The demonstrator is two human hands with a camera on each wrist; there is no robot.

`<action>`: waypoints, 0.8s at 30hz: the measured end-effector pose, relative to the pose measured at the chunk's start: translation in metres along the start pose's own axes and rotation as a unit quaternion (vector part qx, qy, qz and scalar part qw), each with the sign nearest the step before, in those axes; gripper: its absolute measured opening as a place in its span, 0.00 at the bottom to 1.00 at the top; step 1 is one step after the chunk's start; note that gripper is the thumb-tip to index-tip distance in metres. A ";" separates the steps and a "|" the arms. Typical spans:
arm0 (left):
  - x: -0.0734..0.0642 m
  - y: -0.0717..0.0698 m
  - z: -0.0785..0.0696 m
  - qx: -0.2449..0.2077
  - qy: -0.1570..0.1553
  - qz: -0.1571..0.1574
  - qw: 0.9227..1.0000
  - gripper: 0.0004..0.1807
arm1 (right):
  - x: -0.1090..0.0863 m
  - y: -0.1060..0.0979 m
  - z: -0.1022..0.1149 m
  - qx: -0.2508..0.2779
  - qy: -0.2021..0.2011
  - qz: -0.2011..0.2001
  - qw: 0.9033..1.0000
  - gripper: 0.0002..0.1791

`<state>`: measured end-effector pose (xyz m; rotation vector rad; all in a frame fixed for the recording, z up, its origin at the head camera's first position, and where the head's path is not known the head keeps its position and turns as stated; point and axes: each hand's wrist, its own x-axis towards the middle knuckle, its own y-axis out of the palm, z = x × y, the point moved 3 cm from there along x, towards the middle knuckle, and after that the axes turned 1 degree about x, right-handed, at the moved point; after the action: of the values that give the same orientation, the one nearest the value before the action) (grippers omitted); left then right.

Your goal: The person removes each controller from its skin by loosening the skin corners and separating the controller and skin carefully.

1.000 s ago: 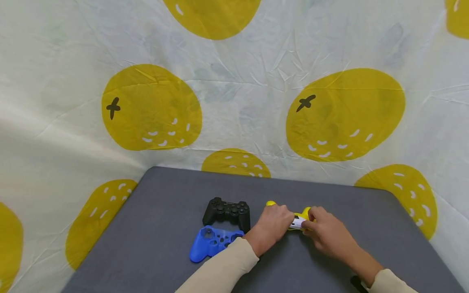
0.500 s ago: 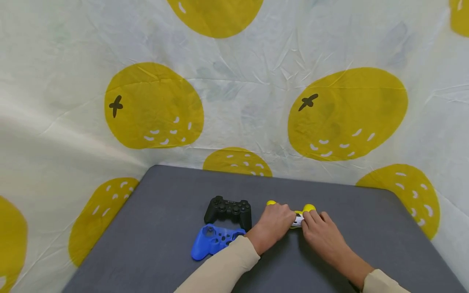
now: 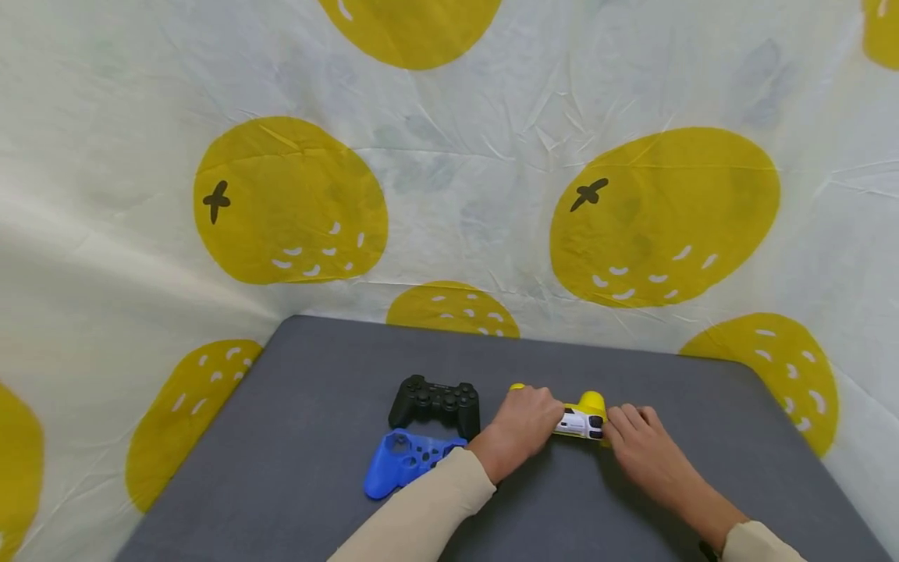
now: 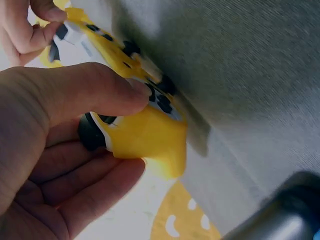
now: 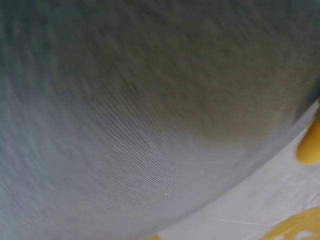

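Note:
A white game controller (image 3: 578, 424) sits partly inside a yellow silicone cover (image 3: 592, 402) at the table's right middle. My left hand (image 3: 528, 424) grips its left end. In the left wrist view, the thumb of my left hand (image 4: 75, 100) presses on the button side and the fingers curl behind the yellow cover (image 4: 150, 135). At the other end, my right hand (image 3: 644, 449) pinches the cover's edge beside the controller's black shoulder buttons. The right wrist view shows mostly blurred tabletop, with a bit of the yellow cover (image 5: 311, 145) at the right edge.
A black game controller (image 3: 435, 402) lies left of my hands. In front of it is a blue silicone cover (image 3: 403, 464), partly hidden by my left sleeve. The grey table (image 3: 337, 375) meets a white cloth (image 3: 463, 195) printed with yellow fruit.
My right hand has moved right, from the controller's middle to its right end. More of the white controller and its black shoulder buttons now shows. My left hand keeps its hold.

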<state>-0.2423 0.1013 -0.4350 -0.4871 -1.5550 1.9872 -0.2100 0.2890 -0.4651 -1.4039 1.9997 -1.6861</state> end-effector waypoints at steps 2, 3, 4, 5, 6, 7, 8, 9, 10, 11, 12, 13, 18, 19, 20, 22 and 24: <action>0.000 -0.001 0.001 -0.005 0.001 0.002 1.000 0.09 | -0.002 0.004 -0.005 0.028 0.016 0.011 0.999 0.04; -0.001 -0.002 0.002 -0.007 0.002 0.003 1.000 0.09 | -0.003 0.006 -0.007 0.046 0.031 0.015 0.998 0.09; -0.001 -0.002 0.002 -0.009 0.002 0.003 1.000 0.09 | -0.003 0.008 -0.008 0.064 0.044 0.016 0.997 0.16; -0.001 -0.002 0.002 -0.010 0.003 0.002 1.000 0.09 | -0.003 0.009 -0.010 0.086 0.059 0.009 0.995 0.21; -0.002 -0.003 0.001 -0.010 0.004 0.000 1.000 0.09 | -0.002 0.010 -0.011 0.112 0.076 0.001 0.991 0.23; -0.002 -0.002 0.001 -0.011 0.003 0.000 1.000 0.09 | -0.002 0.011 -0.012 0.140 0.097 -0.008 0.985 0.22; -0.002 -0.002 0.001 -0.011 0.002 0.000 1.000 0.09 | -0.002 0.011 -0.012 0.175 0.123 -0.019 0.977 0.21; -0.003 -0.001 0.001 -0.010 0.002 -0.002 1.000 0.09 | -0.002 0.011 -0.012 0.215 0.146 -0.033 0.965 0.20; -0.003 -0.001 0.001 -0.009 0.002 -0.005 1.000 0.09 | -0.003 0.009 -0.013 0.254 0.170 -0.043 0.951 0.18; -0.003 -0.001 0.000 -0.008 0.002 -0.008 1.000 0.09 | -0.003 0.007 -0.013 0.293 0.201 -0.048 0.934 0.18; -0.003 -0.001 -0.001 -0.006 0.003 -0.012 1.000 0.09 | -0.004 0.005 -0.013 0.325 0.232 -0.052 0.915 0.17; -0.004 -0.001 -0.001 -0.005 0.004 -0.016 1.000 0.09 | -0.004 0.003 -0.013 0.346 0.260 -0.054 0.900 0.17; -0.005 -0.001 -0.004 0.007 0.005 -0.022 1.000 0.09 | 0.002 -0.009 -0.009 0.319 0.288 -0.059 0.901 0.17; -0.005 -0.001 -0.005 0.009 0.005 -0.023 1.000 0.09 | 0.004 -0.010 -0.007 0.296 0.276 -0.053 0.913 0.17; -0.005 -0.001 -0.004 0.010 0.005 -0.022 1.000 0.09 | 0.007 -0.010 -0.005 0.274 0.262 -0.043 0.924 0.18; -0.005 -0.001 -0.003 0.006 0.003 -0.020 1.000 0.08 | 0.011 -0.010 -0.001 0.242 0.234 -0.012 0.941 0.21; -0.004 0.000 -0.001 -0.004 0.003 -0.017 1.000 0.06 | 0.015 -0.008 0.003 0.219 0.204 0.019 0.954 0.25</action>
<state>-0.2385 0.0999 -0.4356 -0.4668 -1.5574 1.9525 -0.2117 0.2768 -0.4534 -0.9166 1.6425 -2.3653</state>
